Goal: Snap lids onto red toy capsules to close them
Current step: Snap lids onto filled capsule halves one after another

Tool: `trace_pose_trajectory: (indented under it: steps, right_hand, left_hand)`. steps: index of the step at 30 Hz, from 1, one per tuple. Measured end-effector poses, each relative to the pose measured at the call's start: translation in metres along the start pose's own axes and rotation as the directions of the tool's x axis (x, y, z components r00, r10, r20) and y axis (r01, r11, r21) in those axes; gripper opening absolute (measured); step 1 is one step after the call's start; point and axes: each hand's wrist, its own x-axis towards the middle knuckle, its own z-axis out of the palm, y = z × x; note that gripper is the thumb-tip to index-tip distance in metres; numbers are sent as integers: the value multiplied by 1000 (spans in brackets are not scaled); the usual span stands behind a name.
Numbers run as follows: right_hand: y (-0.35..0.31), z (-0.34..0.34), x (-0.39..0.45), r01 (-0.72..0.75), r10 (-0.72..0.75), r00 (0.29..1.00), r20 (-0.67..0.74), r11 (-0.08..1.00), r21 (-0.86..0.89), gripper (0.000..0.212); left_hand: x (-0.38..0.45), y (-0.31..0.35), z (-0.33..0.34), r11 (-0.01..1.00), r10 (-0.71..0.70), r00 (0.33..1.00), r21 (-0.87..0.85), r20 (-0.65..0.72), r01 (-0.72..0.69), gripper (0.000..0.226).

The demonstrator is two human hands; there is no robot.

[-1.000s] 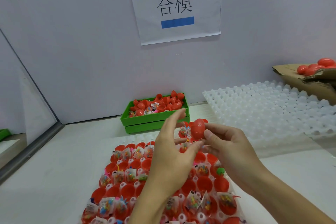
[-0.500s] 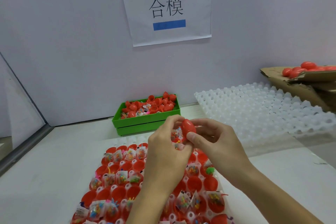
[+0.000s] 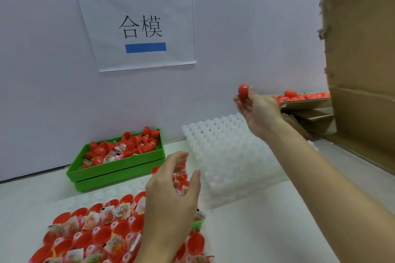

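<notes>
My right hand [image 3: 259,111] is raised at the right and grips a closed red capsule [image 3: 243,90] at its fingertips, near the cardboard box of closed capsules [image 3: 299,97]. My left hand [image 3: 173,190] hovers with relaxed, spread fingers above the white tray [image 3: 64,203] of open red capsule halves [image 3: 102,235], several holding small bagged toys. It holds nothing. A green bin [image 3: 119,166] of loose red lids [image 3: 136,141] sits behind the tray.
A stack of bare white cell trays [image 3: 226,156] lies right of the green bin. A tall cardboard flap [image 3: 361,49] rises at the far right. A paper sign [image 3: 139,28] hangs on the back wall.
Both hands held the capsule together over the tray before. Now my right hand has carried the closed capsule up and right toward the box, and my left hand has let go.
</notes>
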Motion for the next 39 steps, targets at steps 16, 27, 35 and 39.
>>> trace_pose_trajectory:
  steps: [16,27,35,39]
  right_hand:
    - [91,0,-35,243,81,935,345,564,-790,32]
    - [122,41,-49,606,196,770,607,72,-792,29]
    - [153,74,-33,638,376,746,549,-166,-752,21]
    - [162,84,-34,648,444,739,506,-264,-715,20]
  left_hand:
    - [7,-23,-27,987,-157,988,-22,4,157,15]
    - [9,-30,-54,929,-340,935,-191,-97,318,23]
    - [11,-30,-64,899,-394,909,-262,-135,350,25]
    - [11,-32,-66,885,-411,904,-289,-115,365,24]
